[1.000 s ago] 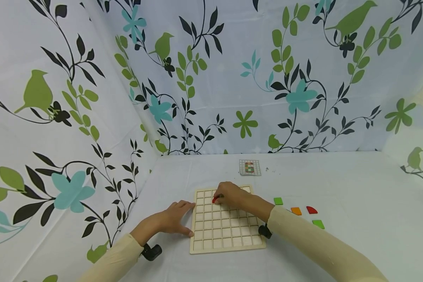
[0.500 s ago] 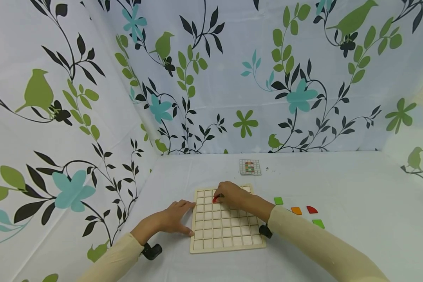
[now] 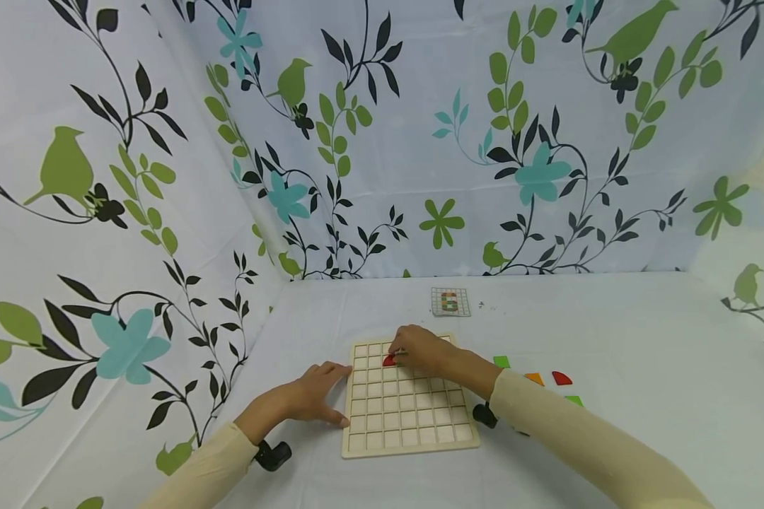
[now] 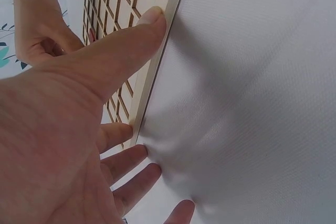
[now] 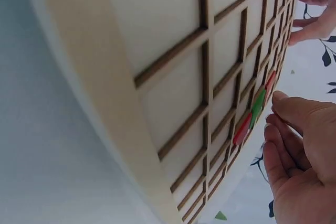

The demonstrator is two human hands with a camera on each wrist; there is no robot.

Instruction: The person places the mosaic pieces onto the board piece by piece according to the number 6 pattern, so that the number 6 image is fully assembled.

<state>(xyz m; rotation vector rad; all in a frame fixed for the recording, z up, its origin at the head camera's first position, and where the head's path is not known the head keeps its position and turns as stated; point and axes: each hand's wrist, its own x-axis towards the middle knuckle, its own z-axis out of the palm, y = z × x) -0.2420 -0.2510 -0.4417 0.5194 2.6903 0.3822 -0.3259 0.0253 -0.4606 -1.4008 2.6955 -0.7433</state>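
Observation:
A pale wooden board (image 3: 391, 420) with a grid of square cells lies on the white table. My left hand (image 3: 318, 394) rests at its left side, thumb and fingers spread; the thumb tip (image 4: 153, 17) touches the rim. Over the far part of the board is my right hand (image 3: 421, 352), its fingers loosely bent beside a red piece (image 3: 390, 361). In the right wrist view, a red piece (image 5: 242, 129), a green piece (image 5: 257, 104) and another red piece (image 5: 270, 80) lie in neighbouring cells. The right thumb and fingertips hover close beside these, with nothing visible between them.
Right of the board lie loose pieces: a green one (image 3: 501, 361), an orange one (image 3: 533, 378), a red quarter-round (image 3: 562, 378) and another green one (image 3: 574, 400), partly behind the right sleeve (image 3: 566, 431). A small gridded pattern card (image 3: 450, 302) lies beyond the board.
My right hand has shifted slightly right, and more of the red piece shows beside its fingertips. The left hand has stayed in place at the board's edge.

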